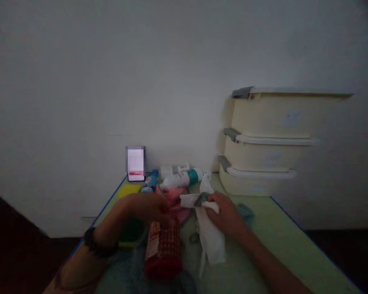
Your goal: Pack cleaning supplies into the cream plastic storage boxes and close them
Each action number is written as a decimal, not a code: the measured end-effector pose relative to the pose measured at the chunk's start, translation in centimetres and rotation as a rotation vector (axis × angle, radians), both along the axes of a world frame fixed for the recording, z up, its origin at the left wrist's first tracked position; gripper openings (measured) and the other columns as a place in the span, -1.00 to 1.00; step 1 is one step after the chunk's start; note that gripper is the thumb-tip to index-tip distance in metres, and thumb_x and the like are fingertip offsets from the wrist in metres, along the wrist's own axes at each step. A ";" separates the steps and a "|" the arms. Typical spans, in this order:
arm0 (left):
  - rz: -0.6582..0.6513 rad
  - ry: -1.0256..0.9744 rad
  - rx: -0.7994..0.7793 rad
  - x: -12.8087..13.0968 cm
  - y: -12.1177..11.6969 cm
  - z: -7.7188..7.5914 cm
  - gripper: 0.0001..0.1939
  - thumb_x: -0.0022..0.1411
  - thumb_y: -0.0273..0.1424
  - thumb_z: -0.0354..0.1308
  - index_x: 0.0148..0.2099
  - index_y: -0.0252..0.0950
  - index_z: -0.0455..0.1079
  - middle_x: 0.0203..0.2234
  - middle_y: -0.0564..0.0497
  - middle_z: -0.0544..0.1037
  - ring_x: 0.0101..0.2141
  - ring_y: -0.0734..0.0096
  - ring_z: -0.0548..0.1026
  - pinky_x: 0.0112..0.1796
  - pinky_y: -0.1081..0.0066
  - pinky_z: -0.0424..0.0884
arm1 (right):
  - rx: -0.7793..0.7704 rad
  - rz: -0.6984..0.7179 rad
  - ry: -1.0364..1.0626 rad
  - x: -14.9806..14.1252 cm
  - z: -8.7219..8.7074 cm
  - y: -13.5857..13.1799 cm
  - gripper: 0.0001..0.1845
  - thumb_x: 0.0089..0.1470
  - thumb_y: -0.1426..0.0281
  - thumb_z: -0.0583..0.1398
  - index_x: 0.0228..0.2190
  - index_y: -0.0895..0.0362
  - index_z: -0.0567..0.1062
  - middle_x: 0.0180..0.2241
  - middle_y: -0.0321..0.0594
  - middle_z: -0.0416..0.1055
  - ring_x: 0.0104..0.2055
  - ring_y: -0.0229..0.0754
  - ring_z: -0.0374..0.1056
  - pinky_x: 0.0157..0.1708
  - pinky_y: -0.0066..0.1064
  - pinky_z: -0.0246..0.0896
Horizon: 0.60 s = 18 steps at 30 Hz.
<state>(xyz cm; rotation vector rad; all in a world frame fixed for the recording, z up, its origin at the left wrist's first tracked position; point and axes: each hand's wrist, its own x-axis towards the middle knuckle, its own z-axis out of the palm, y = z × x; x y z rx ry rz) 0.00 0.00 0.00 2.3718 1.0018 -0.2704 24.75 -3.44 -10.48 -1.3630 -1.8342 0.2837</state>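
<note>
My left hand point(151, 207), with a dark band on its wrist, curls over the far end of a red bottle point(164, 247) with a pale label; its fingers are blurred but look closed there. In my right hand point(225, 214) is a white-handled tool with a grey middle point(191, 200), its exact kind unclear, gripped between thumb and fingers. Under that hand a white cloth-like strip point(213, 243) runs toward me. A pink cloth point(174, 198) lies crumpled between the hands. Beside the strip sits a small dark ring-like item point(194, 238).
A white bottle with a green band point(184, 179), a blue bottle point(150, 182) and a yellow item point(129, 190) lie toward the back. A phone point(136, 163) leans on the wall. Lidded cream bins point(263, 155) are stacked at right. A bluish mesh point(245, 214) lies by my right wrist.
</note>
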 end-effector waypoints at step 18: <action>0.007 -0.150 0.102 2.0 0.3 -2.1 -0.59 0.22 -0.27 0.02 0.07 -0.34 0.33 -0.01 -0.18 0.45 -0.05 0.18 0.42 -0.03 0.26 0.27 | -0.347 0.282 -0.149 0.4 1.2 -1.7 -0.29 0.08 0.04 0.06 0.17 0.16 0.18 0.26 0.06 -0.07 0.29 0.02 -0.11 0.18 -0.11 -0.09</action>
